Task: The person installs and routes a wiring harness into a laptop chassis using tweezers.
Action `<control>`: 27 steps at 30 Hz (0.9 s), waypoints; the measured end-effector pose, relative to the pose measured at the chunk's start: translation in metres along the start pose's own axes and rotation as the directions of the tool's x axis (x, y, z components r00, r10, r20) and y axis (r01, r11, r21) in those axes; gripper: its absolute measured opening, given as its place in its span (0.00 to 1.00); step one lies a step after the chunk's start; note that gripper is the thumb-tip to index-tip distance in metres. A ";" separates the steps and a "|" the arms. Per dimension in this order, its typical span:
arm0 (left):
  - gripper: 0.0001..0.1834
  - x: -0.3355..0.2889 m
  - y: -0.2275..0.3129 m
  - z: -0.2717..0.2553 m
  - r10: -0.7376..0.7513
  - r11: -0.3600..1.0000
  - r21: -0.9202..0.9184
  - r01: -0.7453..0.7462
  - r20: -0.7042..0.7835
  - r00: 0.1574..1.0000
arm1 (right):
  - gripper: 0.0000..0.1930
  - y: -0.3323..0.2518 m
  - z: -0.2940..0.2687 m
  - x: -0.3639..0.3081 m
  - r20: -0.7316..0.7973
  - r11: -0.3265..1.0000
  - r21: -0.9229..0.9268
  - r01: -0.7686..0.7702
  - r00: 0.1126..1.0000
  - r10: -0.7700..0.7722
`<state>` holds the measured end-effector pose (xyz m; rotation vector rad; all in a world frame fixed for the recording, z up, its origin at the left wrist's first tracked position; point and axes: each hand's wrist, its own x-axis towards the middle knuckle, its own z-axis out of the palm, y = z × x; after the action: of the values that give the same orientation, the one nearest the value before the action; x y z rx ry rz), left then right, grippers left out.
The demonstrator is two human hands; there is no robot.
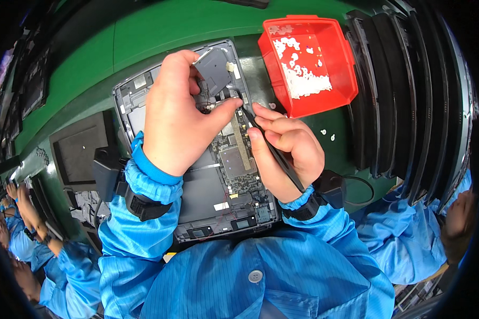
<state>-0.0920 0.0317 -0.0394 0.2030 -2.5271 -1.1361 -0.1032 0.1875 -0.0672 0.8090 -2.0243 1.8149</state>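
Observation:
An opened tablet-like device [218, 181] lies on the green bench, its circuit board and dark battery panel exposed. My left hand [178, 114] rests over its upper half and pinches a small grey square part [214, 69] between thumb and fingers. My right hand [287, 149] grips a thin black tool [274, 151] like a pen, its tip touching the board just right of my left thumb. Both wrists wear black straps over blue sleeves.
A red bin [341, 64] holding small white pieces stands at the upper right, with a few white bits [327, 134] loose beside it. Dark trays [410, 95] are stacked on edge at the right. A black tray [80, 151] lies at left. Other people in blue sit on both sides.

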 end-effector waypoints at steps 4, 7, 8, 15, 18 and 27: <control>0.35 0.000 0.001 0.003 -0.027 1.000 0.013 0.026 0.025 0.999 | 0.13 0.001 -0.001 0.001 -0.005 1.000 -0.020 0.018 1.000 -0.018; 0.36 0.001 -0.002 0.002 0.032 0.996 0.078 -0.032 0.010 0.999 | 0.13 0.004 0.002 -0.001 -0.022 0.999 0.021 0.034 0.999 -0.033; 0.37 0.003 -0.002 0.001 0.101 0.985 0.142 -0.100 -0.002 0.995 | 0.12 0.005 0.003 -0.002 -0.045 0.998 0.060 -0.015 0.999 0.018; 0.35 -0.024 0.008 -0.043 0.048 0.940 0.340 -0.008 -0.112 0.993 | 0.08 -0.010 -0.032 0.009 0.034 0.903 0.103 -0.417 0.909 0.416; 0.30 -0.076 -0.006 -0.072 -0.162 0.950 0.248 0.188 -0.122 0.979 | 0.04 -0.033 -0.047 0.012 0.336 0.907 -0.131 -0.400 0.843 0.420; 0.28 -0.112 -0.008 -0.068 -0.545 0.806 -0.334 0.488 -0.098 0.833 | 0.06 -0.045 -0.049 -0.020 0.410 0.958 -0.119 -0.262 0.866 0.288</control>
<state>0.0378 0.0100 -0.0332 0.9259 -2.1445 -1.5930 -0.0682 0.2376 -0.0345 1.0128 -2.5738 1.8315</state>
